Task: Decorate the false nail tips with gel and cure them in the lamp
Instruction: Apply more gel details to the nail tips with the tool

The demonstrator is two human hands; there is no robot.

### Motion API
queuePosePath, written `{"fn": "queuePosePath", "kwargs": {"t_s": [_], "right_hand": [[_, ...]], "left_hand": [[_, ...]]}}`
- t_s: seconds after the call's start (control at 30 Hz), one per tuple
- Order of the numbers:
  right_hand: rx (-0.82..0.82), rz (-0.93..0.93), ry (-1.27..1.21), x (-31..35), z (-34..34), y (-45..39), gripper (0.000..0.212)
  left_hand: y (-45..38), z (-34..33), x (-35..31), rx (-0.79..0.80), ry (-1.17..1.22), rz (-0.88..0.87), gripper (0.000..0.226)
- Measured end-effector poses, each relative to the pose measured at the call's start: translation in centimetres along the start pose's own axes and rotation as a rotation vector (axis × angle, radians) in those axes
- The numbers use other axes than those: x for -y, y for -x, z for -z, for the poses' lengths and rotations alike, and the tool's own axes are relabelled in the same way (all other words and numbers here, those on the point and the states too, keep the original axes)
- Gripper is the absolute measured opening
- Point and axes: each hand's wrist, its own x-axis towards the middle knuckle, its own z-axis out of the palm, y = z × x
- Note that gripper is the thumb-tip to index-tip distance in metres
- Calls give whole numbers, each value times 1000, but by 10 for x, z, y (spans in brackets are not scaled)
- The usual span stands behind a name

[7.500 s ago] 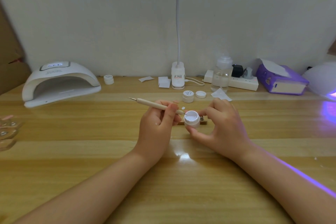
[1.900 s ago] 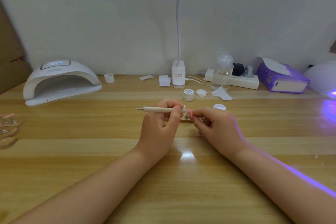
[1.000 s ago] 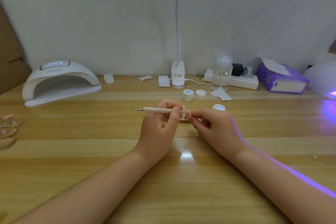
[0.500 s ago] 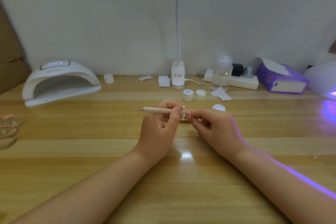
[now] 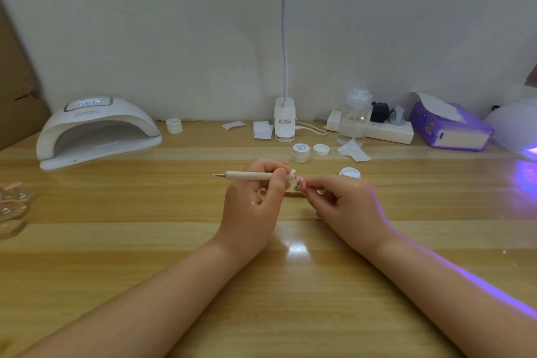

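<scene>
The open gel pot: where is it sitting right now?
In the head view the open gel pot stands on the table right of centre, just behind the right hand and in front of the crumpled wipe.

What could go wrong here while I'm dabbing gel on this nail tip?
The open gel pot sits uncapped just beyond your right hand; a nudge might tip it. The nail tip is pinched at its edge, so tool pressure may twist it loose.
</scene>
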Motion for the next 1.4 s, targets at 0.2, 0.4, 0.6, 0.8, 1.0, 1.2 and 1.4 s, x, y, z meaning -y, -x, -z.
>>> {"fn": "queuePosePath", "kwargs": {"t_s": [0.2,0.4,0.6,0.8,1.0,1.2,1.4], "right_hand": [[-32,10,0,0,-1,0,9],[-46,14,-7,-1,-2,0,10],[-35,7,-6,-3,-2,0,12],[-28,7,-7,-2,-2,0,12],[-29,5,-17,-3,-3,0,13],[-32,8,-15,-4,-3,0,14],[-34,1,-11,-4,-3,1,14]], "left_hand": [[0,0,-1,-27,3,-3,16],[1,-1,0,14,-4,15,12],[0,-2,0,21,-1,18,13],[0,-2,1,24,-8,8,13],[0,-2,2,28,4,0,15],[-1,-2,4,30,12,4,19],[-1,-2,3,34,13,8,15]]}}
